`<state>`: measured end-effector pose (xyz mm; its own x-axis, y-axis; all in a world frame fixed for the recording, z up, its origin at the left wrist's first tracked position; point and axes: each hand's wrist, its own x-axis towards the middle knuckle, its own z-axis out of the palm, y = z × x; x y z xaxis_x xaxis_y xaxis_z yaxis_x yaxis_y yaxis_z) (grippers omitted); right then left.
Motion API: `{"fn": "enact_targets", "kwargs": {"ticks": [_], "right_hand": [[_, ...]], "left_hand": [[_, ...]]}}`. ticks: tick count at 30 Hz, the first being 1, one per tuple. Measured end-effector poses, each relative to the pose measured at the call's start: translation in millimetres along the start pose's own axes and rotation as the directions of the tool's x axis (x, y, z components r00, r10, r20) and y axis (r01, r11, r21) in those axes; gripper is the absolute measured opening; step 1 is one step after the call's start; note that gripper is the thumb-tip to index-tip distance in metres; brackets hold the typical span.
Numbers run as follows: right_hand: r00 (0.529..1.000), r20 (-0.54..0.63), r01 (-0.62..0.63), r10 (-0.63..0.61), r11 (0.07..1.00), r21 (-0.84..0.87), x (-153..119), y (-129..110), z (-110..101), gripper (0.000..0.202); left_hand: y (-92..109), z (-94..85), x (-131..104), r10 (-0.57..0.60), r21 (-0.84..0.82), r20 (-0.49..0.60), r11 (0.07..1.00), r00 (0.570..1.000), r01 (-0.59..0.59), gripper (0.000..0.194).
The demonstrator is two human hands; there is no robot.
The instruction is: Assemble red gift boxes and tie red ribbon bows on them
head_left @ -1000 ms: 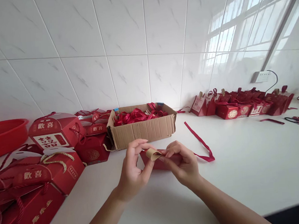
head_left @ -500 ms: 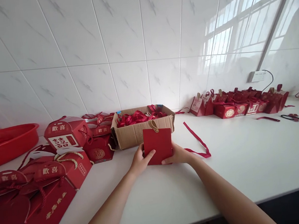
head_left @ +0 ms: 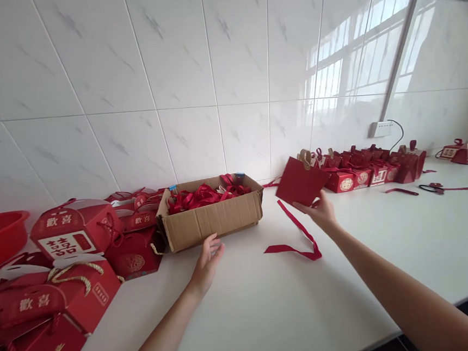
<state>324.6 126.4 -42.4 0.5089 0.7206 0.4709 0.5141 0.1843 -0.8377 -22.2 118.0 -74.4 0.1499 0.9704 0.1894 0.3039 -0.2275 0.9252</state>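
Observation:
My right hand [head_left: 320,210] grips a plain red gift box [head_left: 301,181] by its lower edge, holding it tilted above the table. A tan loop handle [head_left: 304,158] tops the box. Near the front of a cardboard box [head_left: 214,226], my left hand [head_left: 208,260] is empty, its fingers apart. Red ribbons [head_left: 203,196] fill that cardboard box. Below the held box a loose red ribbon [head_left: 305,235] lies bent on the white table [head_left: 246,316].
Large red gift boxes with cord handles [head_left: 74,227] crowd the left, by a red basin [head_left: 1,234]. Several small gift boxes [head_left: 365,172] line the wall at right, with scissors [head_left: 430,188] before them. A power socket [head_left: 380,129] is on the tiled wall.
My right hand has carried the red gift box to the right and tilted it. My left hand has let go of it and moved left. The view has turned right.

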Motion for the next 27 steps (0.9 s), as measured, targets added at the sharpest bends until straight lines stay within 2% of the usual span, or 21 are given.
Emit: {"fn": "enact_targets", "kwargs": {"ticks": [3,5,7,10,13,15,19,23,27], "right_hand": [[0.975,-0.166,-0.165,0.15,0.983,-0.078,17,44,-25,0.07],[0.944,-0.214,-0.278,0.252,0.955,-0.105,23,67,-34,0.061],[0.917,-0.242,-0.355,0.319,0.926,-0.126,27,83,-36,0.059],[0.901,-0.281,-0.381,0.329,0.912,-0.152,30,95,-32,0.082],[0.908,-0.296,-0.352,0.296,0.922,-0.16,28,96,-28,0.106],[0.925,-0.286,-0.304,0.251,0.94,-0.157,26,93,-27,0.109],[0.961,-0.256,-0.155,0.103,0.969,-0.192,19,83,-25,0.092],[0.974,-0.227,-0.048,-0.015,0.962,-0.269,13,72,-22,0.081],[0.966,-0.176,0.088,-0.192,0.878,-0.471,12,69,-19,0.075]], "left_hand": [[-1,1.8,1,0.001,0.071,0.029,0.997,1.0,-0.004,0.055],[-4,3.6,1,0.005,0.12,0.055,0.993,0.999,-0.011,0.05],[-9,5.1,1,0.035,0.2,0.085,0.978,0.996,-0.051,0.049],[-16,5.9,-1,0.112,0.373,0.14,0.915,0.984,-0.158,0.052],[-16,5.7,-4,0.164,0.499,0.201,0.831,0.966,-0.245,0.048],[-14,5.5,-5,0.181,0.548,0.244,0.785,0.953,-0.29,0.043],[-6,5.2,-8,0.165,0.604,0.303,0.728,0.939,-0.323,0.036],[-3,4.6,-10,0.146,0.62,0.306,0.719,0.941,-0.314,0.038],[-3,4.0,-12,0.122,0.626,0.322,0.717,0.939,-0.307,0.043]]}}
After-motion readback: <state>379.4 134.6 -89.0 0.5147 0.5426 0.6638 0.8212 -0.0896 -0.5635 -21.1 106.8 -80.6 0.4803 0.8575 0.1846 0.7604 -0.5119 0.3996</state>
